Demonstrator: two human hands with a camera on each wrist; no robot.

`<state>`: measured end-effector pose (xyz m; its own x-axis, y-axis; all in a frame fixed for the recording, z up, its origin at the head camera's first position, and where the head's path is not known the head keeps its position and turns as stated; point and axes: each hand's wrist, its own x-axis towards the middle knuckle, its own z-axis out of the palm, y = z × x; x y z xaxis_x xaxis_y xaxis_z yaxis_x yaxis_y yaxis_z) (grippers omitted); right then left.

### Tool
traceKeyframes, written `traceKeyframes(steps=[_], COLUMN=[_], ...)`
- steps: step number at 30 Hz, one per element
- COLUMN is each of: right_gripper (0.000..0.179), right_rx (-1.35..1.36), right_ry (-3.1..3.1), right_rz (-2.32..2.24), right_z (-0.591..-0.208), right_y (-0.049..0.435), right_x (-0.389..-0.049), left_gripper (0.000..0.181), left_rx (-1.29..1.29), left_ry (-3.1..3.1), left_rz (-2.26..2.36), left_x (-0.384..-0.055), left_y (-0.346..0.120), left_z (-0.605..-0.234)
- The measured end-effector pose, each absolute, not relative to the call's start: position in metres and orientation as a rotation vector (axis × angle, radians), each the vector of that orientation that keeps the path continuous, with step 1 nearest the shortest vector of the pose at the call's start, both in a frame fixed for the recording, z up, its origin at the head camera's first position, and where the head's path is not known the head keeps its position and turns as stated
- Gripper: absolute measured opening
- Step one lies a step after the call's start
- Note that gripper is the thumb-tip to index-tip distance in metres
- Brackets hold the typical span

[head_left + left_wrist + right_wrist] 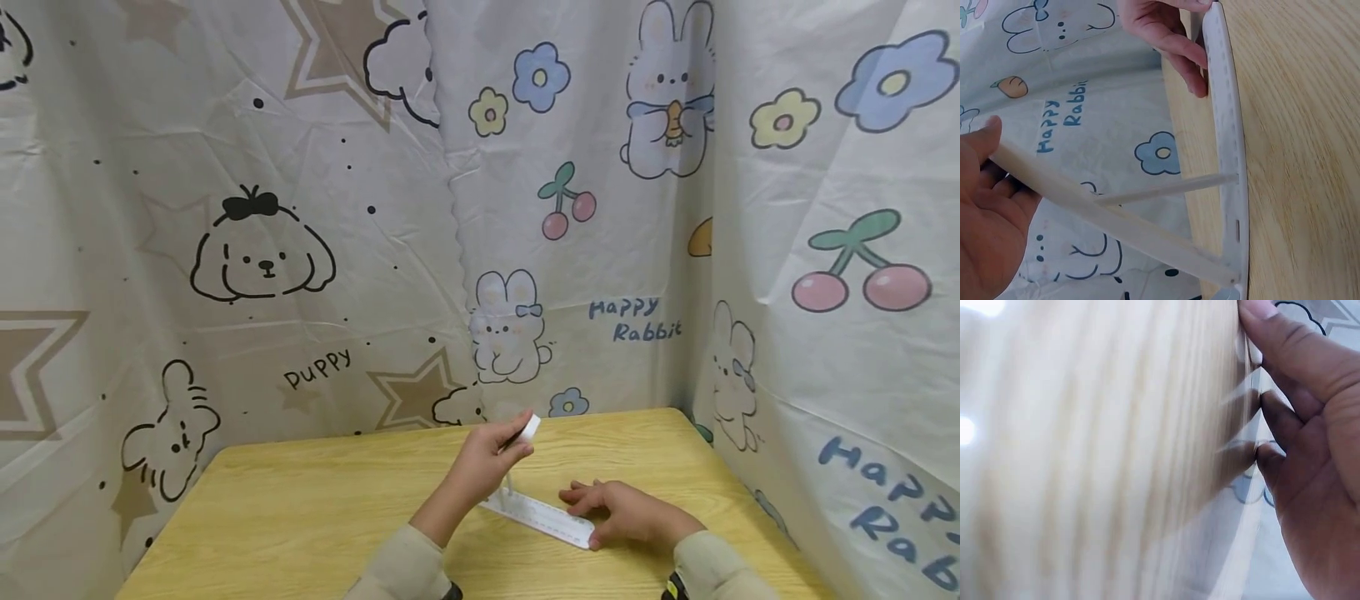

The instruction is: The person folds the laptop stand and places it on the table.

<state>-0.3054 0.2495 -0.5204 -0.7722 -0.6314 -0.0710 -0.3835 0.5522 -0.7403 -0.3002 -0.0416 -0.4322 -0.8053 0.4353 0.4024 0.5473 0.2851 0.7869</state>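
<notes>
A white hinged stand with a long flat base (543, 517) lies on the table in front of me. In the left wrist view its raised arm (1097, 212) slopes up from one end of the base, and a thin strut (1169, 189) spans the gap between them. My left hand (483, 458) pinches the free upper end of the arm between thumb and fingers. At the opposite end of the base, my right hand (630, 512) holds it, thumb at the end and fingers along the far edge. The right wrist view shows the right fingertips (1266, 453) against the tabletop.
The wood-patterned table (322, 508) reaches back to a cloth curtain (420, 275) with cartoon prints. Another stretch of curtain (840, 358) hangs along the table's right side.
</notes>
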Motion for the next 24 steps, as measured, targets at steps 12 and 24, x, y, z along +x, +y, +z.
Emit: traceKeyframes(steps=[12,24], right_gripper=[0.055,0.039], right_rx=[-0.891,-0.997], right_ry=[2.504,2.52], right_rz=[-0.979,-0.955], right_z=[-0.52,-0.522], right_y=[0.242,0.234], right_x=[-0.294,-0.287], left_gripper=[0.05,0.046], left_rx=[-0.936,-0.912], left_ry=[-2.467,-2.47], left_rz=[-1.468,-1.293], left_x=[-0.301,-0.295], left_y=[-0.045,-0.049], left_z=[-0.432,-0.429])
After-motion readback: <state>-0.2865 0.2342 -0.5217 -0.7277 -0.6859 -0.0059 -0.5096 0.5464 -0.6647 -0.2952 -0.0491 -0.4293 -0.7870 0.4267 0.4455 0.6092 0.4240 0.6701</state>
